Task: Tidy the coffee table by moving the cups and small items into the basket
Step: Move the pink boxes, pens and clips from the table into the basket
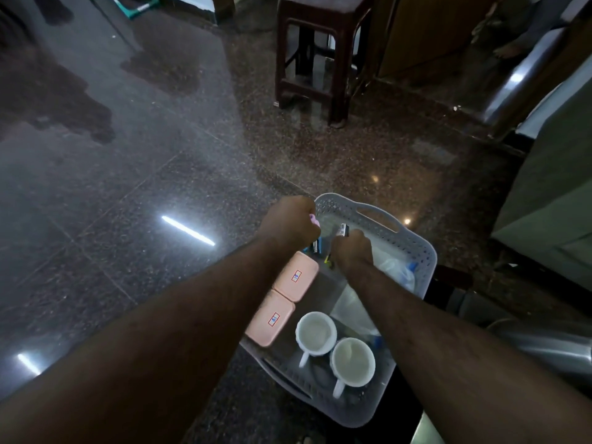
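Both hands hover over the basket's [413,248] far end, my left hand [290,221] fisted round something pink, my right hand [352,248] pinching a small metal piece [343,230]; both look light and rigid, easy to drop.

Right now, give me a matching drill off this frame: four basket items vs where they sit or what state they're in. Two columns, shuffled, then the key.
Things
1. two white cups
2. two pink cases
3. small metal item
4. clear plastic bag

Place or state
A. along the basket left wall, end to end
B. pinched by the right hand
C. basket's near end, upright, handles toward the camera
D. against the right wall

Pairs: 1-C, 2-A, 3-B, 4-D
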Available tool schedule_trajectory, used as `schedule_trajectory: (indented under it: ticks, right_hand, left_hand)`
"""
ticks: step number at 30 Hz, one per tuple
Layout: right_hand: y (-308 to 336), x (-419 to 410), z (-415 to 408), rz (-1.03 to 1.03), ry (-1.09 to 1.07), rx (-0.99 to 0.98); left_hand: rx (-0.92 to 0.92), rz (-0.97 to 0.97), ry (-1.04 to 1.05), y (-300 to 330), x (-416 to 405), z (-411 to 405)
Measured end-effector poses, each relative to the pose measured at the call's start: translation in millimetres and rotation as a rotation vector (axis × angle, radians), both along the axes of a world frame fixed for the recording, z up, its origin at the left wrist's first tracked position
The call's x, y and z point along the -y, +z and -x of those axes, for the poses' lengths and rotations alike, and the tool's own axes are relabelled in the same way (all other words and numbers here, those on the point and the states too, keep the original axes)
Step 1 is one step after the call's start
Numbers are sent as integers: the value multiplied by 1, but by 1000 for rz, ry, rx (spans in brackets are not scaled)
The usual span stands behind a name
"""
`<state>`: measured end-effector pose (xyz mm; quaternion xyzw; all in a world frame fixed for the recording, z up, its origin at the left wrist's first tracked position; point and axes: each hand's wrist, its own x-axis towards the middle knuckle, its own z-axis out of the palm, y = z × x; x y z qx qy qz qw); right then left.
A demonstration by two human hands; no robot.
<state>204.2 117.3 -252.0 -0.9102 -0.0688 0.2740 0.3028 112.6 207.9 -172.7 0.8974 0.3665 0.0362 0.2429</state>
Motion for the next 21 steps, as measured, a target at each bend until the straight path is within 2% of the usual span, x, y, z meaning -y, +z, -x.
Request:
schedule_trajectory:
  ticks: [7, 12, 15, 17, 21]
  right_hand:
    - [-8, 1, 0, 37, 148, 37]
    - [-6, 12, -6, 84, 355, 145]
    - [-5, 24, -13, -165, 374, 219]
    - [-1, 32, -19, -343, 474, 285]
    - [2, 36, -33, -470, 582, 393]
  left_hand:
    - [3, -17, -62, -6, 5, -13]
    - [-30, -48, -69, -7, 7, -17]
    - [-50, -55, -60, -8, 9, -23]
    - [-45, -34, -49, -10, 10, -30]
    - [-30, 96, -47, -14, 16, -51]
